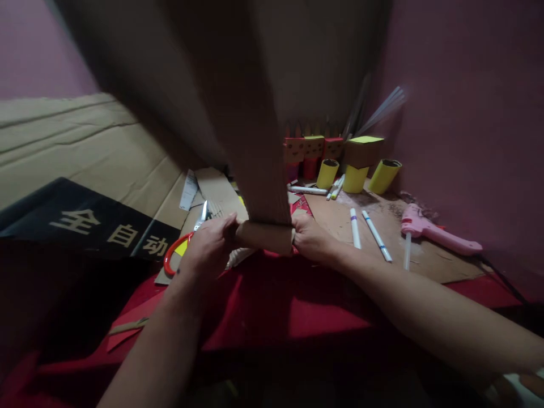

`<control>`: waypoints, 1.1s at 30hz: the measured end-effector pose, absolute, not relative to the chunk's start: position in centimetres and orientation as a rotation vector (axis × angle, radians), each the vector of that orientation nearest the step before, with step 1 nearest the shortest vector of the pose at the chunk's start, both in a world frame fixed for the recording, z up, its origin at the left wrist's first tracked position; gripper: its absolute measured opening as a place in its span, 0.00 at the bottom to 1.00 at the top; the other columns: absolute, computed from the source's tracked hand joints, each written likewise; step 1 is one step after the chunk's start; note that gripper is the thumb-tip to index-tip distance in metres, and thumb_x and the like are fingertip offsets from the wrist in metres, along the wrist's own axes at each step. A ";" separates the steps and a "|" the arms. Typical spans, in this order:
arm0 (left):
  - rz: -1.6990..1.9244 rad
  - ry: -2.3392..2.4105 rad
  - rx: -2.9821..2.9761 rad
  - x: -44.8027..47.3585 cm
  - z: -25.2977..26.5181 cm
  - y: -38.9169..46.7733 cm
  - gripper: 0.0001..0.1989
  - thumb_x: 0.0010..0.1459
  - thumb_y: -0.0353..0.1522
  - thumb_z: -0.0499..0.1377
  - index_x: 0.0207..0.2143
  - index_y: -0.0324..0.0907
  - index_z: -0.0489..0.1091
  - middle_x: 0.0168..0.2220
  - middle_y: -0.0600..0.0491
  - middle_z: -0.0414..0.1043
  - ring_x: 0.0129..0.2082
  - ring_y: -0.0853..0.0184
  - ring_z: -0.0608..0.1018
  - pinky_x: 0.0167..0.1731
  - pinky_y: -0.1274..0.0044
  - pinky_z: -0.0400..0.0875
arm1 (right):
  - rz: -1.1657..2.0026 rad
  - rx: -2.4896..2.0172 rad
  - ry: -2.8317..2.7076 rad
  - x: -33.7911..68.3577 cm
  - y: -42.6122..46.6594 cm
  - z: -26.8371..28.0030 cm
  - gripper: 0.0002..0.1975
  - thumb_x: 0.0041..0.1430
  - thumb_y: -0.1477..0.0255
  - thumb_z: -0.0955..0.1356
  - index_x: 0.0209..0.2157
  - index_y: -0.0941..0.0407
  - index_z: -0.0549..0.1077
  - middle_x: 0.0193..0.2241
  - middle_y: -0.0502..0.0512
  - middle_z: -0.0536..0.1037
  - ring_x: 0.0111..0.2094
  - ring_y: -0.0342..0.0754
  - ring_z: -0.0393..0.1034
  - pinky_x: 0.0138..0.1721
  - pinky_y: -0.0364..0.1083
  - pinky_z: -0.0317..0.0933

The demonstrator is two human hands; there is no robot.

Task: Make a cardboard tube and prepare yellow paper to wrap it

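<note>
Both hands worked low over the red-covered counter (327,309). My left hand (212,241) was clamped on the left end of a short roll, the near end of a long cardboard strip (255,113); my right hand (312,238) gripped the roll's right end. Strip located between the two hands, mid-view, its flat length running upward from the roll.

Progress, as I judged it: near end wound, the long stretch above it flat and not yet wound. Number of turns in the roll: could not tell. No fastening visible on it.

Further back, pieces that looked more advanced: three small figures (313,147) with drawn faces, and two yellow tubes (327,174), both tilted. Beside them, a brown box (363,153) with a yellow top sat on another yellow tube; its near side showed no face that I could make out, so I judged it less complete.

Tools: red-handled scissors (169,260) just beside my left hand, partly hidden; pink glue gun (419,225) lying well apart on the right.
</note>
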State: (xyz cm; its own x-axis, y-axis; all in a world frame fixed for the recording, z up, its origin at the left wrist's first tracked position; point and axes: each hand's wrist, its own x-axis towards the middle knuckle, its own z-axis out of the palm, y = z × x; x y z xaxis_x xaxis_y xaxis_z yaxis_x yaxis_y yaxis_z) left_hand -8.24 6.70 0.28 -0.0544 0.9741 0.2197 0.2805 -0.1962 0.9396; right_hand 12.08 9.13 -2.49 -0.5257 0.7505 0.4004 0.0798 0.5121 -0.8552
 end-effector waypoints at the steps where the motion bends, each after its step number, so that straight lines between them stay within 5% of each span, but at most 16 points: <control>1: 1.302 1.329 1.502 -8.3 0.6 6.7 0.09 0.48 0.34 0.64 0.31 0.39 0.73 0.30 0.50 0.73 0.32 0.64 0.74 0.30 0.76 0.71 | 1.163 -0.678 -1.874 12.2 9.2 -2.1 0.10 0.53 0.71 0.65 0.33 0.60 0.77 0.24 0.52 0.77 0.24 0.43 0.69 0.27 0.43 0.64; 7: 1.298 0.969 1.291 -7.5 0.8 6.6 0.19 0.40 0.30 0.68 0.38 0.41 0.71 0.31 0.53 0.74 0.27 0.68 0.75 0.25 0.78 0.70 | 1.576 -0.595 -1.710 12.6 8.7 -0.7 0.14 0.53 0.65 0.66 0.35 0.61 0.76 0.21 0.55 0.77 0.19 0.44 0.69 0.16 0.41 0.62; 13: 1.251 1.050 1.375 -6.3 1.2 5.8 0.06 0.41 0.25 0.64 0.26 0.38 0.71 0.19 0.57 0.70 0.17 0.74 0.69 0.15 0.83 0.61 | 1.740 -0.476 -1.707 12.6 8.9 -1.7 0.12 0.53 0.67 0.66 0.34 0.59 0.77 0.23 0.56 0.79 0.24 0.48 0.74 0.17 0.41 0.62; 33: 1.081 1.072 1.359 -6.1 0.0 6.3 0.02 0.40 0.26 0.60 0.22 0.39 0.70 0.14 0.57 0.67 0.11 0.74 0.65 0.08 0.83 0.55 | 1.646 -0.591 -1.571 12.3 8.9 -1.5 0.19 0.48 0.69 0.67 0.42 0.64 0.75 0.20 0.56 0.78 0.14 0.42 0.68 0.12 0.38 0.60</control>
